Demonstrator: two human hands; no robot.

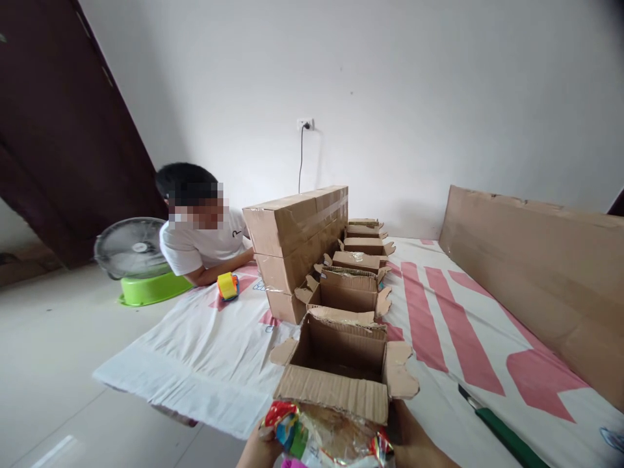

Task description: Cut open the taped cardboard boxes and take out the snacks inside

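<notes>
A clear plastic food packet [336, 432] with red, blue and green print and something brown inside is at the bottom edge of the view. My left hand [263, 445] is closed on its left end. My right hand [407, 432] is by its right end, against the near cardboard box, with its fingers hidden. That open cardboard box [336, 390] stands just beyond the packet, its flaps spread outward. Behind it runs a row of more open cardboard boxes [348, 289]. To the right lies a cutter knife [509, 439] with a green handle and a dark blade.
A wall of stacked, taped boxes [292, 253] stands left of the row. Beyond it a person in a white shirt [205, 244] leans on the cloth, near a yellow tape roll [227, 286]. A large cardboard sheet [536, 266] borders the right; a fan [136, 250] is far left.
</notes>
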